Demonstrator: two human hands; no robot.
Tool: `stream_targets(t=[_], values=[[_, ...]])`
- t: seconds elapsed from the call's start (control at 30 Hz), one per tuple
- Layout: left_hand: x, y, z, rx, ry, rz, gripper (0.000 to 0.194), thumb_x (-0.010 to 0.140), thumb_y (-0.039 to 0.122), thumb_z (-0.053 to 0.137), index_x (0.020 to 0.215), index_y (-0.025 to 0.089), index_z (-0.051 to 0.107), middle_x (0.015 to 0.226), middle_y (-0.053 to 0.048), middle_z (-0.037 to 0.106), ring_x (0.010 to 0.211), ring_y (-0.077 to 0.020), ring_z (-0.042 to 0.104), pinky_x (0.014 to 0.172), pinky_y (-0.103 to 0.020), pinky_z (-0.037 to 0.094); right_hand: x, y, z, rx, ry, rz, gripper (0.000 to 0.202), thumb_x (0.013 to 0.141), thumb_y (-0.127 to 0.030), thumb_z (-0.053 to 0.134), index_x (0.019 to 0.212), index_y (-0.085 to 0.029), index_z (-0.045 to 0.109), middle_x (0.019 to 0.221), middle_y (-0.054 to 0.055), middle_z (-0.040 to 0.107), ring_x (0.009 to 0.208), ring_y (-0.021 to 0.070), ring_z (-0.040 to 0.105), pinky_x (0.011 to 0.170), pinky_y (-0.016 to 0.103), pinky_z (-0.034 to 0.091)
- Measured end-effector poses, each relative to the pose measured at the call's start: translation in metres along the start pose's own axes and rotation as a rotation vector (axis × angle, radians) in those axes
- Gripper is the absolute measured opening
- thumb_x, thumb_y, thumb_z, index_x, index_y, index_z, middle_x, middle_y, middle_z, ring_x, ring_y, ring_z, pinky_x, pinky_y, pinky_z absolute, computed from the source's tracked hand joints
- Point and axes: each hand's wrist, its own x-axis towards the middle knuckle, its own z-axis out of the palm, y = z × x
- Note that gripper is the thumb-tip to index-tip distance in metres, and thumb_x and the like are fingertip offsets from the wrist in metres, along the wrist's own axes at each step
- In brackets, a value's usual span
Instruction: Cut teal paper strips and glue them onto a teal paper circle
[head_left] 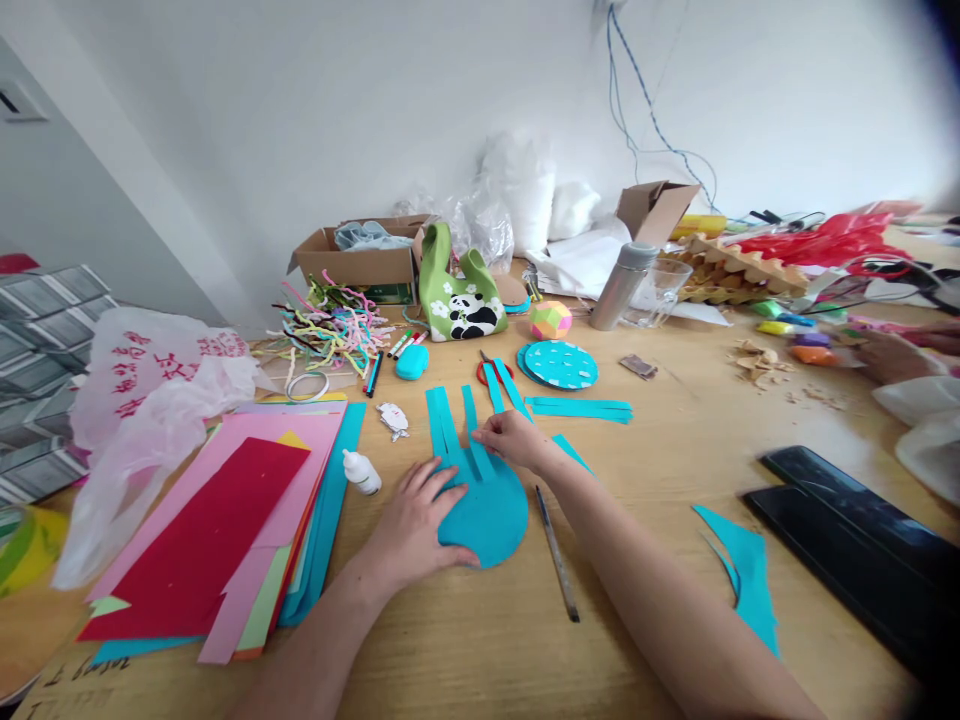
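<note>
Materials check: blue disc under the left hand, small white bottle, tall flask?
Blue disc: paper or thin card, matt; flat, evenly coloured, with thin cut edges.
White bottle: probably plastic, smooth; opaque body with a narrow nozzle.
Flask: likely metal, satin finish; silvery-grey sheen down its side. Could be a metallic coating; the look alone doesn't settle it.
</note>
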Motion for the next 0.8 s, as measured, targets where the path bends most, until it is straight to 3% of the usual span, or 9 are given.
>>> stream_targets(t=[0.23,0.4,0.57,0.8], values=[[0.002,0.003,-0.004,0.006,-0.043,-0.03,0.084,0.057,0.066,0.074,0.126,0.021,0.058,0.139,-0.012,0.051,0.133,-0.0354,0.037,0.108,-0.055,0.034,-0.002,-0.006,0.009,-0.065,0.025,0.055,0.029,0.085,-0.031,0.059,0.061,-0.015,0.062,0.064,0.004,0.067,0.056,0.0119,0.057,0.051,0.022,0.034],[0.001,0.002,-0.003,0.0,-0.037,-0.02,0.084,0.058,0.068,0.072,0.127,0.022,0.057,0.139,-0.012,0.051,0.133,-0.0352,0.037,0.108,-0.056,0.033,-0.004,-0.01,0.008,-0.195,0.078,0.095,0.027,0.084,-0.037,0.06,0.068,-0.017,0.065,0.072,0.008,0.07,0.071,0.0182,0.064,0.055,0.024,0.034],[0.002,0.002,-0.003,0.01,-0.053,-0.022,0.085,0.059,0.068,0.071,0.127,0.02,0.058,0.14,-0.013,0.05,0.134,-0.0357,0.036,0.109,-0.056,0.032,-0.002,0.001,-0.009,-0.337,0.165,0.194,0.029,0.093,-0.037,0.047,0.09,-0.015,0.066,0.092,0.015,0.071,0.09,0.0251,0.066,0.067,0.028,0.041],[0.002,0.005,-0.008,0.016,-0.084,-0.033,0.085,0.059,0.067,0.072,0.128,0.019,0.057,0.14,-0.014,0.05,0.134,-0.0359,0.036,0.108,-0.056,0.033,-0.003,0.009,-0.009,-0.451,0.164,0.209,0.034,0.09,-0.039,0.054,0.107,-0.01,0.06,0.109,0.019,0.065,0.108,0.0287,0.06,0.083,0.031,0.044]])
